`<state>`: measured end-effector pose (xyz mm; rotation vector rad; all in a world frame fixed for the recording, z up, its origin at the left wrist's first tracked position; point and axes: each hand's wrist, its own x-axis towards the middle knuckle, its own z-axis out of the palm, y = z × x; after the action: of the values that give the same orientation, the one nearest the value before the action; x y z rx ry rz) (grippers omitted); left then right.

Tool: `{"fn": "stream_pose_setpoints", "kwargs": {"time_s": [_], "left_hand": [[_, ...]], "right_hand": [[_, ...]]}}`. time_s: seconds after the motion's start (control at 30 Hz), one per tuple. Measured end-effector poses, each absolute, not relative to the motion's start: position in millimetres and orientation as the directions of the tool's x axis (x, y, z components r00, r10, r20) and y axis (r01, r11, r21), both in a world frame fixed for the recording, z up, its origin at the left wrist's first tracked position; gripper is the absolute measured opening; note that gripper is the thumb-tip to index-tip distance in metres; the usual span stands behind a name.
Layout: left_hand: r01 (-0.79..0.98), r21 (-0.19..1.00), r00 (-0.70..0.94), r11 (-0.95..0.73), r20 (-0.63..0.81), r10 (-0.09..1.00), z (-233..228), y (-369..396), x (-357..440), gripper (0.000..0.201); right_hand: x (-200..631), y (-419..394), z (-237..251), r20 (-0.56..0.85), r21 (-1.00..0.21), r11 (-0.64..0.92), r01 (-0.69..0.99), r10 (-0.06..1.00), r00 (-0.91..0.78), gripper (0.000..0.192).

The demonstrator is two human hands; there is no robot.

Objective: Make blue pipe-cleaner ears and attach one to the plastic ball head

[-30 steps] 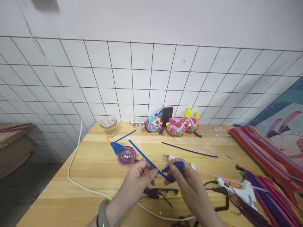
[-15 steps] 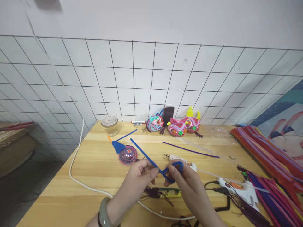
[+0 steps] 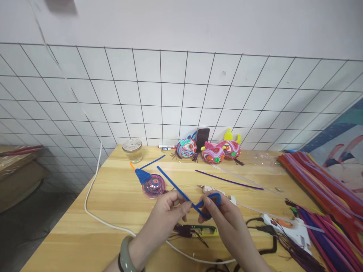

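A blue pipe cleaner (image 3: 173, 184) runs between both hands, its long end straight and pointing up to the left. My left hand (image 3: 173, 209) pinches it between thumb and fingertips. Its other end is bent into a loop, which my right hand (image 3: 219, 213) grips between thumb and fingers. Just beyond the left hand lies a round pink and purple disc (image 3: 154, 186) with a shiny dome, and a blue fan-shaped piece (image 3: 142, 176) with an orange tip touches it. Behind the right hand is a hot glue gun (image 3: 211, 190), partly hidden.
Several colourful animal figures (image 3: 213, 152) and a phone (image 3: 203, 136) stand by the tiled wall. A glass jar (image 3: 132, 150) is at the back left. Bundles of pipe cleaners (image 3: 326, 181) and a power strip (image 3: 297, 230) lie right. A white cable (image 3: 104, 223) crosses the table; scissors (image 3: 204, 231) lie beneath the hands.
Almost nothing differs. The whole view has shifted very slightly, and both hands keep the same hold on the blue pipe cleaner.
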<state>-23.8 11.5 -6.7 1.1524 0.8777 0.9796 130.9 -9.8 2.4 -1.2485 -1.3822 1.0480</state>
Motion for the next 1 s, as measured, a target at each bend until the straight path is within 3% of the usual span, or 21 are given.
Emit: {"fn": "stream_pose_setpoints", "kwargs": {"time_s": [1.0], "left_hand": [[-0.183, 0.976, 0.347, 0.121, -0.051, 0.937, -8.3, 12.5, -23.3, 0.018]], "right_hand": [[129.2, -10.6, 1.9, 0.042, -0.996, 0.042, 0.072, 0.999, -0.011, 0.026]]}}
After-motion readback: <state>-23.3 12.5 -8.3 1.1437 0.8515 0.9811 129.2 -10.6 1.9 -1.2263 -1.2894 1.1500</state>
